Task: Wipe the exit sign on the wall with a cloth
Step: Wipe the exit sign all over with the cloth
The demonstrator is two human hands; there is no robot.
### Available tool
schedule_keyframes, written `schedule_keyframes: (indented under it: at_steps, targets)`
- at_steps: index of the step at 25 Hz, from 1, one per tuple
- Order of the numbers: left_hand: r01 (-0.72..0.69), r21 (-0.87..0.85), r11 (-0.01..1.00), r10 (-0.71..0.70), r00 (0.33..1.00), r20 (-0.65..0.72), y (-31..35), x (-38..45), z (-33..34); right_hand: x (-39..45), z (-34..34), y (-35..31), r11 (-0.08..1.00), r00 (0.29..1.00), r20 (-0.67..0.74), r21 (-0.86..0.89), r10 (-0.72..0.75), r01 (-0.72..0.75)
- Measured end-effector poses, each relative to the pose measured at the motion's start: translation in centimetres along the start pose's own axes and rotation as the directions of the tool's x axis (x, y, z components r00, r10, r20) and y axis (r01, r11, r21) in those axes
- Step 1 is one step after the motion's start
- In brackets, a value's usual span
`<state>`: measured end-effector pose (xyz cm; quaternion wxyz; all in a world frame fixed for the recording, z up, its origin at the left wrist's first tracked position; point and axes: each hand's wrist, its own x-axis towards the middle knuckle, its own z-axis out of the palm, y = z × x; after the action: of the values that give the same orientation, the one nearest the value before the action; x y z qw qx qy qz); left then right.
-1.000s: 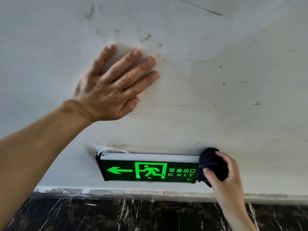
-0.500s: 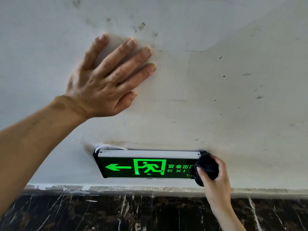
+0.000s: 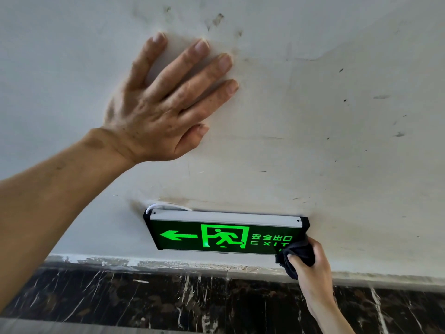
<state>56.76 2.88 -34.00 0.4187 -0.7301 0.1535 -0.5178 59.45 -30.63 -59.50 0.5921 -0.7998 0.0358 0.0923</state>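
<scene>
A lit green exit sign (image 3: 216, 233) with a left arrow, a running figure and the word EXIT is mounted low on the white wall (image 3: 313, 141). My right hand (image 3: 310, 268) grips a bunched black cloth (image 3: 297, 251) and presses it on the sign's lower right corner, covering the end of the lettering. My left hand (image 3: 166, 104) lies flat on the wall above and left of the sign, fingers spread, holding nothing.
A black marble skirting (image 3: 168, 297) with white veins runs below the wall's chipped lower edge. A white cable (image 3: 168, 207) loops out behind the sign's top left. The wall carries smudges and dark specks.
My right hand has slid the cloth from the sign's right end, beside its top corner, down to the lower right corner. My left hand stays flat on the wall.
</scene>
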Motion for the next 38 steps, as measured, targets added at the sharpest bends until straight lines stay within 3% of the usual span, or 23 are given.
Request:
schedule_keyframes:
  at_steps: [5, 7, 9, 10, 12, 14, 15, 18, 23, 29, 38]
  targets:
    - [0.0, 0.001, 1.0, 0.0, 1.0, 0.007, -0.1, 0.0, 0.1, 0.3, 0.6, 1.5, 0.993, 0.997, 0.043, -0.102, 0.064, -0.059]
    - [-0.003, -0.005, 1.0, 0.003, 1.0, 0.006, 0.1, -0.1, 0.0, 0.4, 0.6, 2.5, 0.96, 0.97, 0.112, -0.206, 0.217, -0.191]
    - [0.001, -0.009, 1.0, -0.001, 1.0, 0.007, 0.0, -0.2, 0.0, 0.0, 0.6, 3.6, 0.87, 0.886, 0.204, -0.371, 0.417, -0.324]
    - [0.008, -0.008, 1.0, -0.008, 1.0, 0.011, -0.1, -0.1, 0.1, -0.1, 0.4, 4.1, 0.84, 0.845, 0.208, -0.366, 0.493, -0.4]
    - [0.017, -0.002, 1.0, -0.017, 1.0, 0.017, -0.1, -0.1, 0.1, 0.0, 0.3, 5.2, 0.775, 0.758, 0.184, -0.045, 0.626, -0.63]
    - [0.01, -0.006, 1.0, -0.01, 1.0, 0.01, 0.1, 0.0, 0.2, 0.2, 0.6, 5.7, 0.542, 0.638, 0.284, 0.35, 0.716, -0.764]
    - [0.006, -0.011, 1.0, -0.006, 1.0, 0.009, 0.0, 0.0, 0.2, 0.1, 0.9, 5.6, 0.445, 0.625, 0.347, 0.473, 0.699, -0.761]
    - [0.019, -0.018, 1.0, -0.019, 1.0, 0.013, -0.2, -0.1, 0.3, -1.1, 2.1, 4.2, 0.363, 0.719, 0.43, 0.652, 0.546, -0.666]
    - [0.016, -0.036, 0.999, -0.016, 1.0, 0.015, 0.0, -0.1, 0.2, -1.8, 3.6, 2.4, 0.353, 0.804, 0.373, 0.754, 0.464, -0.554]
    - [0.02, -0.046, 0.999, -0.02, 1.0, 0.013, 0.0, -0.1, 0.3, -2.0, 4.9, 2.5, 0.329, 0.815, 0.381, 0.776, 0.437, -0.539]
    - [0.031, -0.067, 0.997, -0.031, 1.0, 0.002, 0.1, 0.1, 0.5, -3.0, 9.4, 2.8, 0.506, 0.822, 0.408, 0.65, 0.398, -0.567]
